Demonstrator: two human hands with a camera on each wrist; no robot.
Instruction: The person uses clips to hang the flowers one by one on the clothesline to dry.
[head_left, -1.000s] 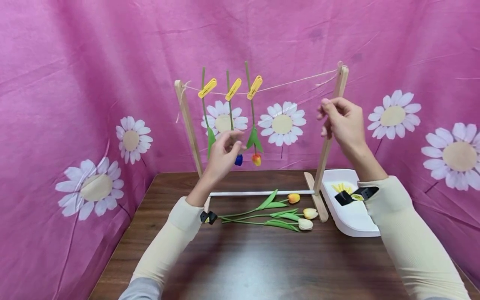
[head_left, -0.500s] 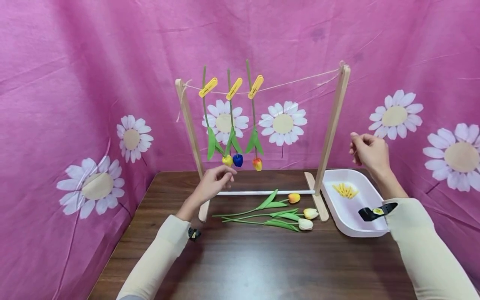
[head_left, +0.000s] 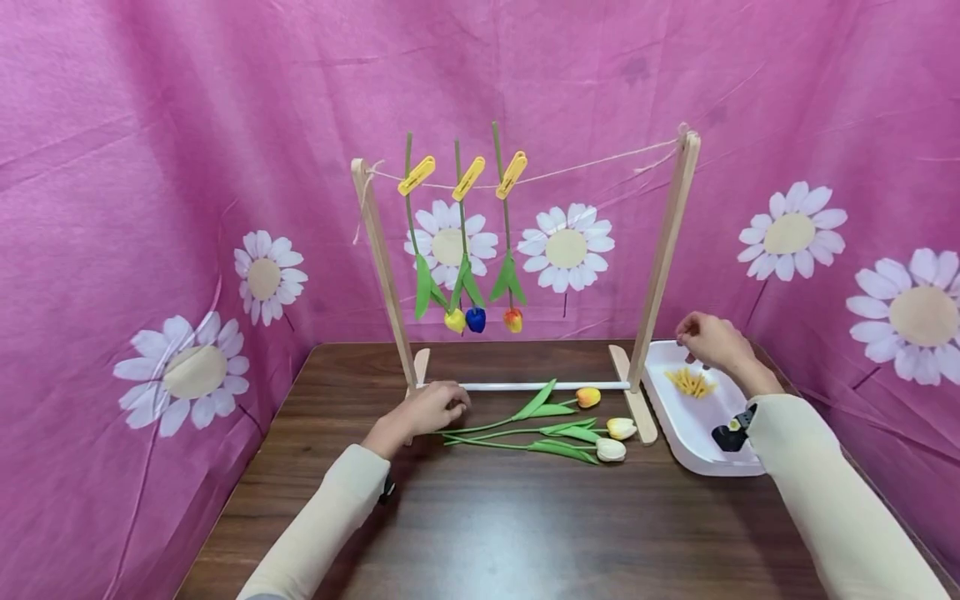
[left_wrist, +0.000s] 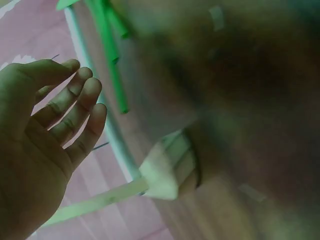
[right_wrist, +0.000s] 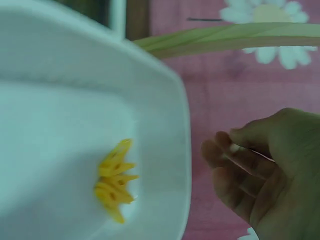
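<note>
My left hand (head_left: 431,408), fingers loosely bent and nothing in them, hovers near the stem ends of the tulips on the table. In the left wrist view the cut green stems (left_wrist: 116,80) lie apart from its fingers. Lying there are an orange-yellow tulip (head_left: 588,397), a pale yellow tulip (head_left: 621,427) and a white tulip (head_left: 611,449). Over the back of a white tray (head_left: 693,446) is my right hand (head_left: 718,342), empty, its fingers relaxed. Several yellow clothespins (head_left: 692,383) sit in the tray below it.
A wooden stand (head_left: 666,258) carries a string (head_left: 592,161). Yellow clips hold a yellow tulip (head_left: 454,320), a blue tulip (head_left: 476,320) and a red-orange tulip (head_left: 513,320) upside down on it. A white rod (head_left: 495,387) joins the stand's feet.
My left hand has come down from the hanging tulips toward the stems on the table. The right hand has moved from beside the right post, out to the right, then down over the tray.
</note>
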